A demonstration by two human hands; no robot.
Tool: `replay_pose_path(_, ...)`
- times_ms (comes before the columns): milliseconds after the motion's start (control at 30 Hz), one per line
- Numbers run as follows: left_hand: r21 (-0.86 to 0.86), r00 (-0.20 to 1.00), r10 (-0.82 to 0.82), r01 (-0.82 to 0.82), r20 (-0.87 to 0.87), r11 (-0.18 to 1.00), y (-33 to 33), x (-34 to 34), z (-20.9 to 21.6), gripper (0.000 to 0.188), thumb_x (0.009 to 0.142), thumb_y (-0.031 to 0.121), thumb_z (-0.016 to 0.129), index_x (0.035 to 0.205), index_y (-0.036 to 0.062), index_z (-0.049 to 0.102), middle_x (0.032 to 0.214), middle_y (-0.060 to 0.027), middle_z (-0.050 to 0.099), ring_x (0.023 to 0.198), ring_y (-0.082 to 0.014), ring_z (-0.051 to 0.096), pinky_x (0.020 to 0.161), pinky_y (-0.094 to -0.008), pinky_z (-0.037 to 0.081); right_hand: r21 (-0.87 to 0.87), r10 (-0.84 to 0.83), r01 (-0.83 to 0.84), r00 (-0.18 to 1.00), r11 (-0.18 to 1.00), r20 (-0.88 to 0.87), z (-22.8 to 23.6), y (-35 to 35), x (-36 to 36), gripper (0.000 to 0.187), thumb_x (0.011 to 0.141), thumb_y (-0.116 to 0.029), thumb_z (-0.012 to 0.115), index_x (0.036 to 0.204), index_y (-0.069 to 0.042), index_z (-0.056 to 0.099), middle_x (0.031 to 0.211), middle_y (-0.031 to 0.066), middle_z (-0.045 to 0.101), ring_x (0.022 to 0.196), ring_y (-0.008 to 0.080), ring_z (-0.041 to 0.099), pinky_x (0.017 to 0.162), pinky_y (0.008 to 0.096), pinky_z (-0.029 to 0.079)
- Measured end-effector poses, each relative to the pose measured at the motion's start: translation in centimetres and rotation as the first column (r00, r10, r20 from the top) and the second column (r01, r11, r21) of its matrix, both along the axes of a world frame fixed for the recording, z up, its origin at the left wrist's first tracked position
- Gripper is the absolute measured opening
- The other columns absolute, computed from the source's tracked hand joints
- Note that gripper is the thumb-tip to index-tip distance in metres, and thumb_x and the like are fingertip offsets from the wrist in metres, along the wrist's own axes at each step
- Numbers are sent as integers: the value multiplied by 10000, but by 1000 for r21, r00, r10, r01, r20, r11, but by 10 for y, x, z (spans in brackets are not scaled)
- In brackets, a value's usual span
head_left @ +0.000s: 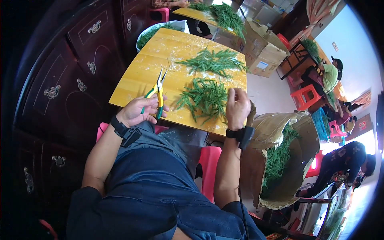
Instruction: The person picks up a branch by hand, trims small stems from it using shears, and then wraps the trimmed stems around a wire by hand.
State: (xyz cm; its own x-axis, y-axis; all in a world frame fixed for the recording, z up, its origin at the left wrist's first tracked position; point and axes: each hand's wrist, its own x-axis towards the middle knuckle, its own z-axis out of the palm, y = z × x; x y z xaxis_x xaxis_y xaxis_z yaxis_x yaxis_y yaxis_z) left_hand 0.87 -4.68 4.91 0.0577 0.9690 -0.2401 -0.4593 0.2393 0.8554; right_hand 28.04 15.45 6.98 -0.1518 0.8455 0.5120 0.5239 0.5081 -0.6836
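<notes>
Pliers [157, 93] with yellow and green handles sit in my left hand [141, 111], grip curled around the handles at the near edge of the yellow desk [136, 76], tips pointing far. My right hand [237, 107] has its grip pressed together beside the near pile of green sprigs [203, 98] (what it pinches, I cannot tell). Another pile [214, 61] lies farther away.

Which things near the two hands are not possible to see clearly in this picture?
Head view:
- Right hand: only its back shows, so whatever the fingers pinch is hidden.
- Pliers: handles partly covered by left hand.
- Green sprigs: too small to identify.
- Cardboard box: its depth is shadowed.
</notes>
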Motion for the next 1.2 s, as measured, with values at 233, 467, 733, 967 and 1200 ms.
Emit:
replay_pose_path(233,20,998,-52,51,46,998,5,7,2,430,1025,322,484,1367,64,450,1160,-115,640,1042,-215,651,714,-308,561,-10,-29,37,910,999,413,-30,5,-30,282,858,-298,720,918,-26,683,905,193,664,902,382,655,751,471,510)
replay_pose_path(467,5,999,-53,53,2,999,4,12,-2,422,1015,273,491,1378,62,444,1175,-121,630,1043,-207,654,698,-291,568,37,77,-79,996,996,38,-40,7,-31,291,873,-282,716,940,-3,666,839,200,650,810,362,631,736,433,492)
replay_pose_path(733,-7,974,-34,33,-223,999,-2,21,14,425,991,259,542,1364,67,471,1114,-84,632,940,-163,652,669,-266,551,-26,377,-389,905,921,-200,-7,-20,-47,257,912,-254,657,949,-2,635,767,153,622,718,255,592,682,377,464)
replay_pose_path(967,22,700,-31,67,-713,998,-16,18,43,457,956,290,621,1324,40,519,996,-47,639,874,-104,611,663,-240,503,-174,628,-678,731,715,-268,-16,-42,-58,268,932,-231,529,1023,12,596,776,144,604,653,259,545,673,349,468)
replay_pose_path(1200,256,532,127,176,-837,951,-29,17,38,485,936,264,638,1307,-22,514,987,-79,658,875,-151,611,770,-284,495,-242,304,-965,261,97,-916,-28,-58,-71,305,960,-357,470,947,-57,527,681,-8,447,559,145,418,634,307,436)
